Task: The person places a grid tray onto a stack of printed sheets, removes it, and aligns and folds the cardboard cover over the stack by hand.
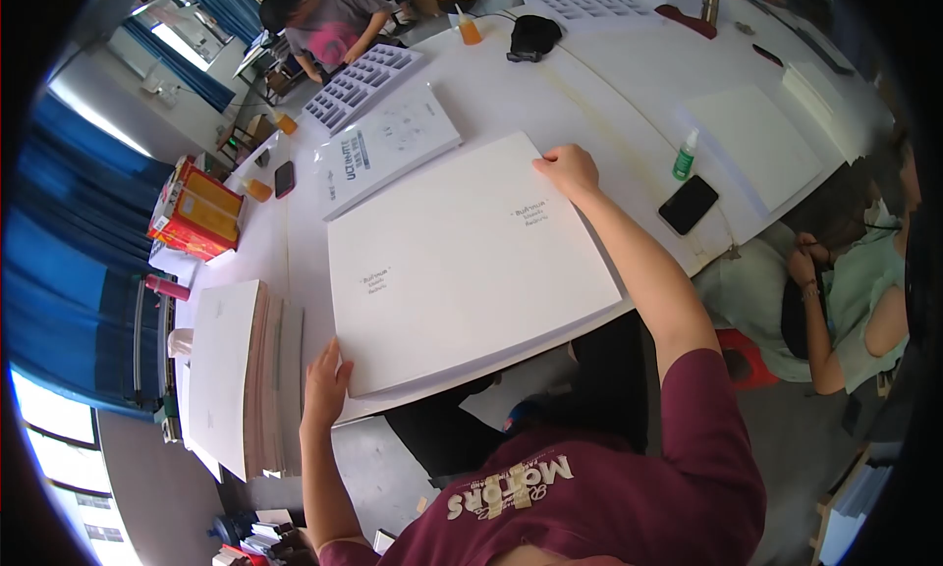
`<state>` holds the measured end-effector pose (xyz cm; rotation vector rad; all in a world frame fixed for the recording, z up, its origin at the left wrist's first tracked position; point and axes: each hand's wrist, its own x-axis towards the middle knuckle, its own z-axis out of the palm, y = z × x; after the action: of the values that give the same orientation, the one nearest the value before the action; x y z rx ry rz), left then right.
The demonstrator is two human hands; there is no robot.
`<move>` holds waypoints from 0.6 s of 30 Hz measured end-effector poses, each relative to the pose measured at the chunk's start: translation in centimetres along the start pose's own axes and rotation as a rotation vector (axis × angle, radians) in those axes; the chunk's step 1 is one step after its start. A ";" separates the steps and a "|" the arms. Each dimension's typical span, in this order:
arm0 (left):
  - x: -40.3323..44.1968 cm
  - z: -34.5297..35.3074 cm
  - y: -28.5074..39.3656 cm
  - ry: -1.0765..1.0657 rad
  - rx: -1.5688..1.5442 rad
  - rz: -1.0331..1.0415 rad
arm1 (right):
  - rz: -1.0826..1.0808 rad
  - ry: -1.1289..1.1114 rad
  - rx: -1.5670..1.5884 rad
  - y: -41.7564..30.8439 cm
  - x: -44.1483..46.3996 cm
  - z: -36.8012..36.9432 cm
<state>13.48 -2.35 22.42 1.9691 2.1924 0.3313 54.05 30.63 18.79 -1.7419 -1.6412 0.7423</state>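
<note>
The head camera looks forward and steeply down over the wearer's own maroon shirt [589, 497], very close at the lower edge. Its wide, round-edged view faces across the white counter [614, 105] — the left hand [326, 381] and right hand [570, 171] nearer than the blue curtains [79, 242] — and takes in the room behind.

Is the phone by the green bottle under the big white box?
No, the phone lies in full view on the table, right of the box.
</note>
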 end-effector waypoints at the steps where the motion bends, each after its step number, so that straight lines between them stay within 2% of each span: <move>1: -0.1 -0.2 0.5 0.002 0.009 -0.002 | 0.001 0.000 -0.010 -0.2 0.5 0.2; 18: 0.0 -0.8 1.4 -0.055 0.068 -0.066 | 0.020 0.024 -0.102 -1.1 6.0 2.5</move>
<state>14.56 -2.24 23.55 1.9105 2.2561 0.1942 51.85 36.80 18.09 -1.8344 -1.6734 0.6539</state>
